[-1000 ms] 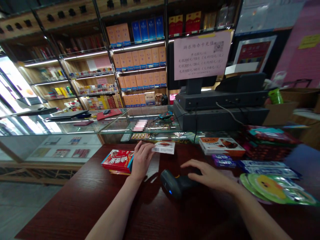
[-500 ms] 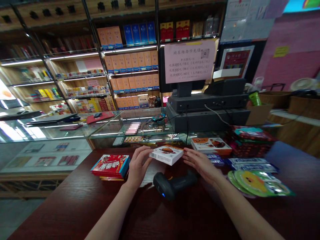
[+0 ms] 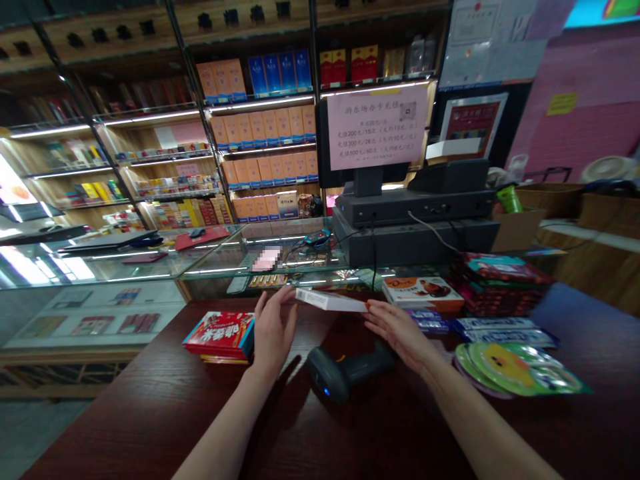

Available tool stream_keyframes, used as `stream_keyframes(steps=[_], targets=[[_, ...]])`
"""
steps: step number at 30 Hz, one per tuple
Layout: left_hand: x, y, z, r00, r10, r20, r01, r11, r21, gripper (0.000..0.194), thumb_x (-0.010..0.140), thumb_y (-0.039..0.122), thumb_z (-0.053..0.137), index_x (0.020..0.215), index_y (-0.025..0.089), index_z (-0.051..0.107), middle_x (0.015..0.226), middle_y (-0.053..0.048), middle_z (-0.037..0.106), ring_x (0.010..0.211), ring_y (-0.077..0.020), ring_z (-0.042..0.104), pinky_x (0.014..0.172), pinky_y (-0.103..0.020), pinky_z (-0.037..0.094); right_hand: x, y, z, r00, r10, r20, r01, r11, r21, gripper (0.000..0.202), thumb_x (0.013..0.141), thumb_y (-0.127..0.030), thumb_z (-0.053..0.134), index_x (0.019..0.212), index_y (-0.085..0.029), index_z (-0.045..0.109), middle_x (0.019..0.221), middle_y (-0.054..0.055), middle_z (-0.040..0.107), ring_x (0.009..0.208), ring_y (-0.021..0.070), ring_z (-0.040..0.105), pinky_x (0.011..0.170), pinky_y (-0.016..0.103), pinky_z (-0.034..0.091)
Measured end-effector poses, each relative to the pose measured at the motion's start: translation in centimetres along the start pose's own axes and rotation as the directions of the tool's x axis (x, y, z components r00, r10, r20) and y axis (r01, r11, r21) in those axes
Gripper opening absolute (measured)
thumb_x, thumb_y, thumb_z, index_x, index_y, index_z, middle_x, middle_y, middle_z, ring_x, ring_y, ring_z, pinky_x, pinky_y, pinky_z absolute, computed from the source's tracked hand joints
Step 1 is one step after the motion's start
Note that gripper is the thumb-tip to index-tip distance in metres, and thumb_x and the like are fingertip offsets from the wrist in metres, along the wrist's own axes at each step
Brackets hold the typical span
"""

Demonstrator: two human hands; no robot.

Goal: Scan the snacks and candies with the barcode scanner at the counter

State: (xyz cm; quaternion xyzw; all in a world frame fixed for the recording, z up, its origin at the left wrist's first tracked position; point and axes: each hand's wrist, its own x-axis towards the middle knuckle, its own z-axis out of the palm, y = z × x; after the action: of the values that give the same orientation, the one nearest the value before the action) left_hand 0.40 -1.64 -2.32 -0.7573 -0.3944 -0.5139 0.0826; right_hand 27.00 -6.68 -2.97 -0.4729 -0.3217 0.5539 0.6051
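A thin white box (image 3: 330, 301) is held up between my two hands above the dark wooden counter (image 3: 165, 393), its narrow edge towards me. My left hand (image 3: 274, 330) grips its left end with fingers and thumb. At the other end, the fingertips of my right hand (image 3: 397, 330) press on the box's right corner. Below the box lies a black barcode scanner (image 3: 345, 373) with a small blue light on. Just left of my left hand sits a stack of red and blue snack boxes (image 3: 220, 333).
Beyond my right hand lie a white and orange Dove box (image 3: 423, 293), blue packets (image 3: 503, 331), green duck-patterned packs (image 3: 515, 367) and a pile of dark red packages (image 3: 500, 283). A cash register (image 3: 415, 227) and a glass display case (image 3: 240, 253) stand behind.
The white box has tipped and risen slightly, so its printed top face no longer shows and its edge faces me. Both hands keep hold of it.
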Motion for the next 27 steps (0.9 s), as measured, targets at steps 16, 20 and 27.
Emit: stream_keyframes(steps=[16,20,27], targets=[[2.0,-0.4,-0.6,0.785,-0.391,0.481,0.513,0.845,-0.151,0.072,0.079,0.05,0.068,0.141,0.021,0.046,0.137,-0.009,0.062,0.13,-0.0253,0.055,0.113,-0.04,0.039,0.3,0.3,0.2,0.988,-0.136,-0.074,0.124,0.982,-0.141,0.039,0.073,-0.039,0.077,0.106,-0.021,0.066,0.114,0.007,0.072,0.117,0.026,0.063,0.102,0.042,0.05],[2.4,-1.5,-1.1,0.706,-0.342,0.62,0.487,0.87,-0.075,0.089,0.071,0.054,0.075,0.146,0.019,0.042,0.146,-0.009,0.054,0.136,-0.0277,0.05,0.115,-0.037,0.037,0.3,0.1,-0.1,0.981,-0.186,-0.048,0.17,0.957,-0.237,0.047,0.075,-0.046,0.072,0.114,-0.022,0.064,0.124,0.009,0.07,0.123,0.0281,0.06,0.108,0.044,0.044],[5.2,-2.6,-2.0,0.653,-0.177,0.736,0.209,0.977,0.05,0.107,0.067,0.056,0.078,0.153,0.022,0.024,0.133,-0.012,0.064,0.131,-0.0329,0.054,0.112,-0.047,0.036,1.0,0.2,0.1,0.976,-0.219,0.018,0.215,0.93,-0.299,0.075,0.074,-0.044,0.071,0.141,-0.021,0.047,0.138,0.013,0.062,0.128,0.0297,0.057,0.11,0.046,0.042]])
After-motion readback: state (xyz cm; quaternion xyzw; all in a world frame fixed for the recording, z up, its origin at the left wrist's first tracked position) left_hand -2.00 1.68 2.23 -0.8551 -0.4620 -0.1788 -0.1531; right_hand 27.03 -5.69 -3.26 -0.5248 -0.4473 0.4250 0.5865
